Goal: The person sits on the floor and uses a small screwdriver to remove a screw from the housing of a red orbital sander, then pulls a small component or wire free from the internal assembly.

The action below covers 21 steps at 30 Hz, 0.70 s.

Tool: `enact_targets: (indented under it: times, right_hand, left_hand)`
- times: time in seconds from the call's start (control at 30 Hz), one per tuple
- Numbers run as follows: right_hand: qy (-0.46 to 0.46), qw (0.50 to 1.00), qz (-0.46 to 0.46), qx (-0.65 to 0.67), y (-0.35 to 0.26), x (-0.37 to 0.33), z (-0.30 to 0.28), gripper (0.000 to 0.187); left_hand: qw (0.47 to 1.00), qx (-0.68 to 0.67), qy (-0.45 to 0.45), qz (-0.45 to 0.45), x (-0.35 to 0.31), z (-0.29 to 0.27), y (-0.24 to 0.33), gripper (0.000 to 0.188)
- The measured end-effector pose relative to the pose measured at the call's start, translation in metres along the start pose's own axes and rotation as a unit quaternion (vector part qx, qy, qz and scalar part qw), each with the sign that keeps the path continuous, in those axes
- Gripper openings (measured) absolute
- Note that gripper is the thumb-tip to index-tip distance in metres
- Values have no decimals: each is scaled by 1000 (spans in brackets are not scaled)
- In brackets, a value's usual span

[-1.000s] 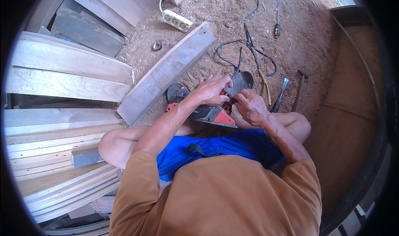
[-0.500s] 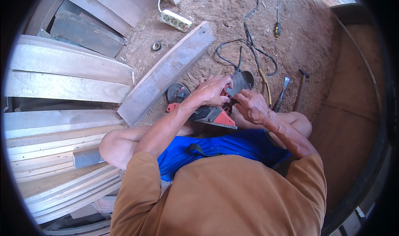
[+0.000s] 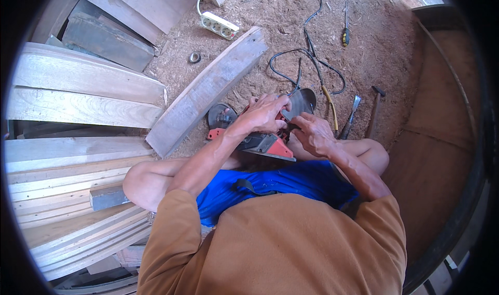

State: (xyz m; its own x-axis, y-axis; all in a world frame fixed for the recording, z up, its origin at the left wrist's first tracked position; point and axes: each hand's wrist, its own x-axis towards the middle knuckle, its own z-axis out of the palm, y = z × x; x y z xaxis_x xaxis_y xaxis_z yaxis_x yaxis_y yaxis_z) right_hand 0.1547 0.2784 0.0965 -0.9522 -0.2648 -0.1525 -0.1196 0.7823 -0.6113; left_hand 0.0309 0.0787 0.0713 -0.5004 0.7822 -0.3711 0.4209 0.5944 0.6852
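A red and black power tool with a flat metal base rests between my crossed legs. My left hand lies over its upper part, fingers curled round the body. On the other side my right hand is closed, its fingertips pinched at the tool's red middle; what they hold is hidden. A grey rounded metal plate stands up just beyond both hands. Left of the left wrist sits a dark round disc part, partly covered by the forearm.
A thick wooden beam lies slantwise ahead. Stacked boards fill the left side. On the sawdust are a power strip, a tape roll, a looped cable, a screwdriver, a chisel and a hammer. A curved brown panel borders the right.
Almost nothing differs. My right hand and forearm have shifted slightly to the left; the left hand keeps its place on the power tool.
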Motion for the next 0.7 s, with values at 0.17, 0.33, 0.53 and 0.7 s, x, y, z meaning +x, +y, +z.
enact_targets:
  times: [0.17, 0.33, 0.53, 0.7]
  right_hand:
    - [45, 996, -43, -67, -4, -1, -7, 29]
    - [72, 989, -77, -104, 5, -2, 4, 30]
    - [49, 988, -117, -90, 10, 7, 4, 28]
    - [-38, 999, 11, 1, -6, 9, -11, 30]
  left_hand:
    - [1000, -27, -12, -7, -4, -10, -1, 56]
    - [1000, -4, -13, -9, -5, -13, 6, 56]
    - [1000, -18, -5, -3, -2, -7, -1, 56]
    - [1000, -6, 6, -2, -4, -4, 2, 55]
